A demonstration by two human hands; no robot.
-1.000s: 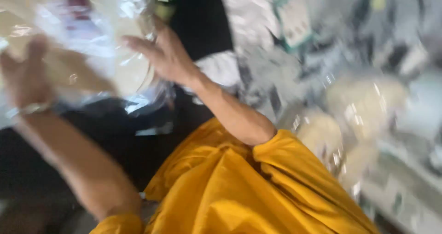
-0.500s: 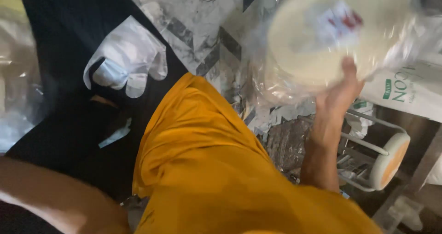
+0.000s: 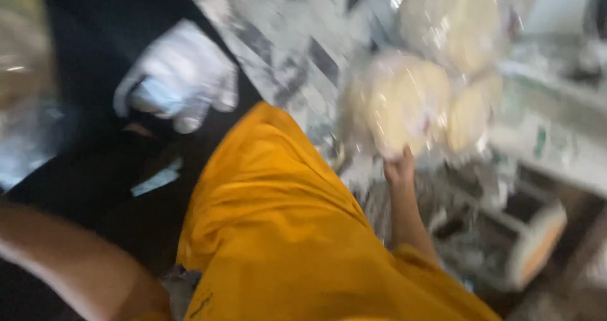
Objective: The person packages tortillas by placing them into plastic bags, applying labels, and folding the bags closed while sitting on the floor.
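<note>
Gripping a round, pale flatbread pack (image 3: 404, 103) in crinkly clear plastic, the right hand (image 3: 399, 168) lifts it above the yellow cloth (image 3: 284, 232); left grip unseen.

Your right hand (image 3: 399, 167) is raised in front of you on an outstretched arm, the forearm bare from the yellow sleeve up to the wrist, and the fingers are closed in a grip; the blur hides how each finger lies. Your left forearm crosses the lower left corner, bare, with its hand out of view.
</note>
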